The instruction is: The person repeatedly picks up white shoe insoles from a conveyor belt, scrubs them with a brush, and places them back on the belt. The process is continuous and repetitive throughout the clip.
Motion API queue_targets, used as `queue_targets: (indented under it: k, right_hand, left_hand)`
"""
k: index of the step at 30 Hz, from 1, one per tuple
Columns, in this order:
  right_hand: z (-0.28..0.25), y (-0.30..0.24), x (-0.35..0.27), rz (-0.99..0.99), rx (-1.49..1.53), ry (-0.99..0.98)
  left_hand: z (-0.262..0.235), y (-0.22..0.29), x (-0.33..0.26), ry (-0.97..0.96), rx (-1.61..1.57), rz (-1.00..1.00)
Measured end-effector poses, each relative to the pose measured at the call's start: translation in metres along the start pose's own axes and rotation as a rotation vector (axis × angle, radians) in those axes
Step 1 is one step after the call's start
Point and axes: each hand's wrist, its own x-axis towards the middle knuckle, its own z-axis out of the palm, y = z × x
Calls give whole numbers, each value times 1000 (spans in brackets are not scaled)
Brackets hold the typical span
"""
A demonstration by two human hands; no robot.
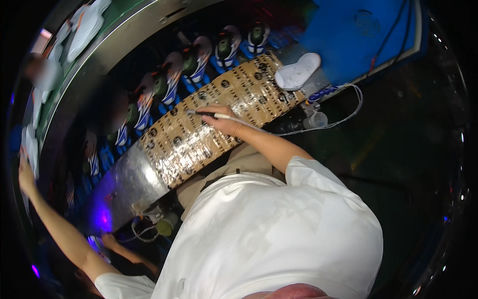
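Observation:
Far to the left, my left hand (26, 172) reaches up to a curved shelf, its fingers closed at the lower end of a white shoe sole (31, 148). My right hand (222, 119) is over the bench, closed around a slim brush (205, 114) with a dark grip. A white hose (254, 126) runs from the brush past my wrist. The brush tip is too small to make out clearly. Below it lies a bench top (219, 142) covered in shiny, printed brown tape. At its right end rests another white shoe sole (298, 73).
Several shoes (171, 78) stand in a row on a blue conveyor behind the bench. More white soles (88, 31) lie on the green shelf (117, 22). A clear jar (315, 121) sits by coiled blue tubing (322, 93). Another person's hand (110, 242) holds a shoe (98, 246) lower left.

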Motion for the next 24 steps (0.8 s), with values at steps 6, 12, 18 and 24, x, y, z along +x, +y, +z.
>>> queue_targets:
  k: [6,12,18,24]
  right_hand:
    - [-3,-9,0,44,96,-54]
    - [-4,-27,-2,80,128,19]
    - [-2,-69,-5,86,194,90]
    - [17,-130,10,218,597,-223]
  left_hand:
    - [-14,108,-32,312,131,-53]
    - [-48,235,-65,767,-1405,-976]
    - [-100,424,-129,187,-2103,-1354]
    - [-116,533,-161,149,-2886,-1173]
